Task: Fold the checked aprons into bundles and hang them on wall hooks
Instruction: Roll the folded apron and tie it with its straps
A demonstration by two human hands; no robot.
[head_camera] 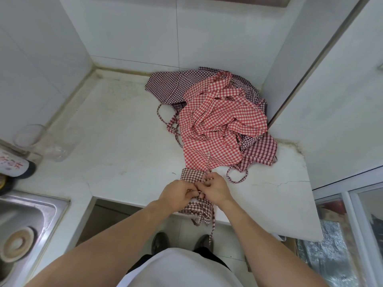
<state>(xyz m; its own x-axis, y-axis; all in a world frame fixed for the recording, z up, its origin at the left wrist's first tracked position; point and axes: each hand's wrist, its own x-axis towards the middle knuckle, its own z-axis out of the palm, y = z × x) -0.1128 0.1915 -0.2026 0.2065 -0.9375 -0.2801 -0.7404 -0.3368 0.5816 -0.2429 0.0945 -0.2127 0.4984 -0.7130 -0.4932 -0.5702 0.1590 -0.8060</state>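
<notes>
A person in a white top stands at a white worktop, both bare forearms reaching forward over its front edge. The left hand and right hand meet knuckle to knuckle, each with fingers curled in a closed grip on a folded brown-checked apron and its thin tie, which runs taut between the fingertips. Below the grip, the loose end of the same apron hangs over the worktop edge, a strap dangling toward the floor beside two dark shoes. Just beyond the grip, touching the folded bundle's far side, lies a crumpled red-checked apron, heaped on top of maroon-checked aprons that spread into the tiled corner, their straps looping out to either side. Well to the left of the grip, a clear glass jar lies on its side next to an upright glass and a dark labelled bottle. Nearer on that side sits a steel sink with a round strainer in its basin. To the right of the grip stands a white cabinet door.
</notes>
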